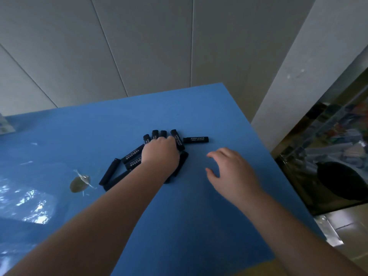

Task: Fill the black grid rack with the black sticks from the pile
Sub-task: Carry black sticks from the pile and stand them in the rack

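We are resting left hand [160,151] on pile of black sticks [131,156] mid blue table [199,216], fingers curling down over several sticks; cannot tell whether gripping any. We are hovering right hand [231,168] just right of pile, fingers relaxed, holding nothing. One stick [196,139] lying apart, far right of pile.

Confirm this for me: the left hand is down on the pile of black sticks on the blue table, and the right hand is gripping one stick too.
Not quite. In the head view the right hand holds nothing; it hovers open over the blue table, apart from the sticks. The left hand is indeed down on the pile of black sticks.
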### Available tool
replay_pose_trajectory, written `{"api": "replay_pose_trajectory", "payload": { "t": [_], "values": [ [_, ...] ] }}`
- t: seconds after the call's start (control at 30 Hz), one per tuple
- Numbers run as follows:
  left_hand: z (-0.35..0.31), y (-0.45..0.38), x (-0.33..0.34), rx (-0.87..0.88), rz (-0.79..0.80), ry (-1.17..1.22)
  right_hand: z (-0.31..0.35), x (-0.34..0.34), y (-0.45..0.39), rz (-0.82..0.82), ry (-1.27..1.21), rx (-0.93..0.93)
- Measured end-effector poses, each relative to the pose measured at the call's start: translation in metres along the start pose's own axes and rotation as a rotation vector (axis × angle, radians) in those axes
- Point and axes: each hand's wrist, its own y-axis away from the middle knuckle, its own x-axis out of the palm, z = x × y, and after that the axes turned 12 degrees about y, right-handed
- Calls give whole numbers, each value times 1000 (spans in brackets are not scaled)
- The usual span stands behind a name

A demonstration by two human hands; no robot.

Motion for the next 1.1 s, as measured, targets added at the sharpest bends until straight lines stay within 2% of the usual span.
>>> {"api": "replay_pose_trajectory", "payload": {
  "t": [0.17,0.47,0.67,0.8,0.97,1.1],
  "values": [
    [-9,1,-2,-66,36,44,-9,1,0,7,-15,-24],
    [0,13,-24,-174,-16,417,-12,4,-9,34,-18,-100],
    [18,43,-32,-247,-56,814,18,14,-39,56,24,-370],
    [33,57,-26,-316,-80,954,28,28,-57,82,84,-477],
    [42,73,-21,-337,-84,1060,24,36,-62,55,118,-495],
    [43,83,-19,-337,-86,1100,14,36,-55,126,58,-434]
  ]
}}
